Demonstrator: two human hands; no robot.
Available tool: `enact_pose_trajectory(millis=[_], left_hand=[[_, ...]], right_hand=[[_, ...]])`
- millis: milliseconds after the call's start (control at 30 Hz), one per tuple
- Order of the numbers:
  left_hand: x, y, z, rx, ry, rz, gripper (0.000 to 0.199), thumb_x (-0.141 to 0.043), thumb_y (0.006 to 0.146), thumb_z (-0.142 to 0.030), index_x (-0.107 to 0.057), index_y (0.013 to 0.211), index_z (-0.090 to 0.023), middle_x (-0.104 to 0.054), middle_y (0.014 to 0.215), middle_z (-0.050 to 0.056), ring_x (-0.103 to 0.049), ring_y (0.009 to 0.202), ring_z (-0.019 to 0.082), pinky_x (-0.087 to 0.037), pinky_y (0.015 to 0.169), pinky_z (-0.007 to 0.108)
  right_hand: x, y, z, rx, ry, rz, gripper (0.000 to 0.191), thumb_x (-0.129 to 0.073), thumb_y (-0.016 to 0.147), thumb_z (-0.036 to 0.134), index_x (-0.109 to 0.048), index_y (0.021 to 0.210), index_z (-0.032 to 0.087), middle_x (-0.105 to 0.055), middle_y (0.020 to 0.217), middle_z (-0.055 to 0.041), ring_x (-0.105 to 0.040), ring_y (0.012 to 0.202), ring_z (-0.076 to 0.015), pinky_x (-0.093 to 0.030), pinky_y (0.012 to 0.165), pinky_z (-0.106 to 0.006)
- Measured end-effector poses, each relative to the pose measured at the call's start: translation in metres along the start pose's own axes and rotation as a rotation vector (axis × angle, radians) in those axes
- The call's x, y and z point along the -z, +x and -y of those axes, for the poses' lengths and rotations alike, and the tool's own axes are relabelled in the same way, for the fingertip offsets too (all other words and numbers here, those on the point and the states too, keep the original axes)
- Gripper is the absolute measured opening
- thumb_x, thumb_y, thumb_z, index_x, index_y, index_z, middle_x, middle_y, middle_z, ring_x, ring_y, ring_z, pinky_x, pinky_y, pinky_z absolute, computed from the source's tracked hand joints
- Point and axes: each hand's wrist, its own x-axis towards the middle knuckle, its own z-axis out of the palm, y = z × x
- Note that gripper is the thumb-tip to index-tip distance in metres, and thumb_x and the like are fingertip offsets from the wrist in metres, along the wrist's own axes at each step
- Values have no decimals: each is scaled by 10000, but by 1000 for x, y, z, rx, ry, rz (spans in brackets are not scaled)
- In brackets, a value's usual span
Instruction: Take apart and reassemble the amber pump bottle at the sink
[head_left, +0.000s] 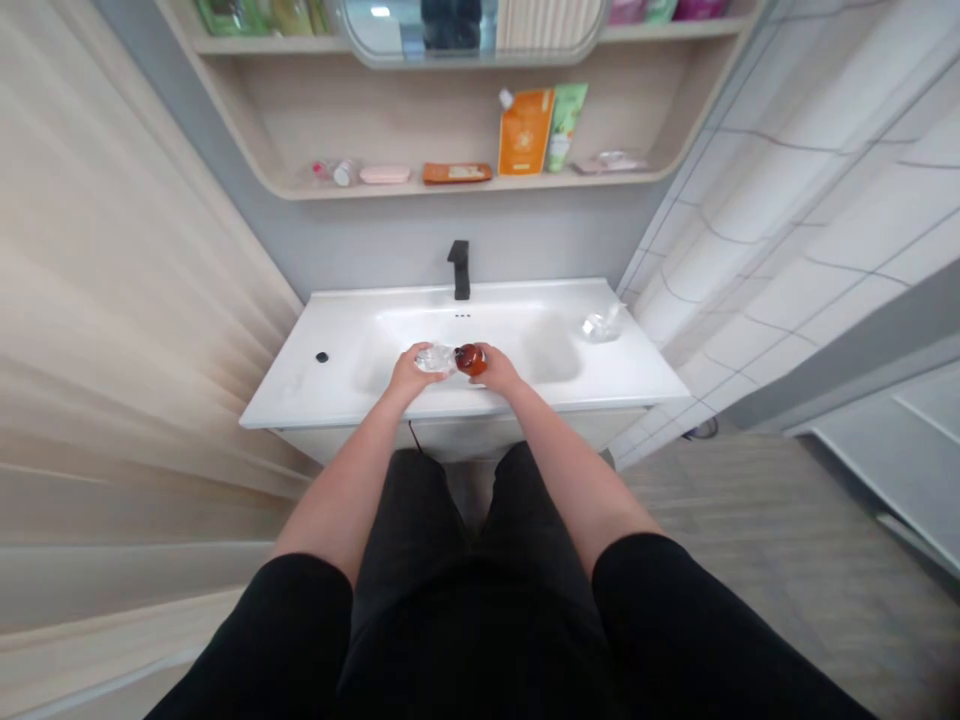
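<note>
Your left hand (pixel 410 375) closes around a crinkled clear plastic bottle (pixel 434 357), your right hand (pixel 496 369) around a glossy amber bottle (pixel 470 359), touching, over a smooth white basin (pixel 352 335).

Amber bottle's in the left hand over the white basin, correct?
No, the head view shows the amber bottle in the right hand, not the left. It is over the white basin, as you said. The left hand holds a clear container.

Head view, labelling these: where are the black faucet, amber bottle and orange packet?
black faucet (pixel 460 272), head view, on stem
amber bottle (pixel 471 360), head view, on body
orange packet (pixel 526 132), head view, on front
</note>
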Motion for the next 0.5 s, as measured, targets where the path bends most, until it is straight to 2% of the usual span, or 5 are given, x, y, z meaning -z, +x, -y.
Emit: enact_pose_trajectory(millis=[267,500], left_hand=[[-1,0,5,-3,-46,-16,821,-1048,449,-325,-741,1205,-234,-776,1105,26,-736,1092,298,-573,1094,467],[0,1,8,-54,-65,-14,805,-1049,486,-306,-742,1228,-240,-765,1232,66,-717,1204,318,-537,1185,513]], right_hand=[[1,0,1,3,-15,19,907,-948,606,130,-688,1467,247,-778,1434,-94,-725,1352,-380,-555,1202,-522],[-1,0,0,4,-42,21,914,-939,615,121,-682,1485,231,-774,1443,-112,-725,1351,-380,-555,1201,-515]])
